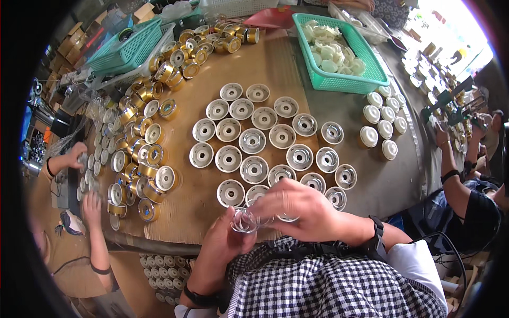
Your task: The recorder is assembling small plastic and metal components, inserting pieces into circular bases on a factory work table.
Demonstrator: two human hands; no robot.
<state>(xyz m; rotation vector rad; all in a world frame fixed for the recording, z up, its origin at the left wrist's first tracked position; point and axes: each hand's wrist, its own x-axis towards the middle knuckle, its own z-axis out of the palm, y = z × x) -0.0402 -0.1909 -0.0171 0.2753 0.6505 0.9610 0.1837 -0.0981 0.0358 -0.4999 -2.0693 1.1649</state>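
Observation:
Close to the table's front edge, my left hand (222,237) is closed around a few shiny silver rings (244,220). My right hand (303,211) is just beside it, its fingers smeared by motion and touching or very near the rings; blurred ring outlines show by the fingertips. Beyond both hands, round white cups (228,158) with a hole in the middle stand in rows on the brown board. Silver rings or inserts sit in several cups on the right side, such as one silver-lined cup (299,157). My right hand hides part of the nearest row.
Gold-banded cups (154,155) lie heaped along the left. A green basket (339,84) of white plastic parts stands at the back; white capped pieces (371,114) sit at right. A co-worker's hands (92,208) are at left, another co-worker's arms (450,164) at right.

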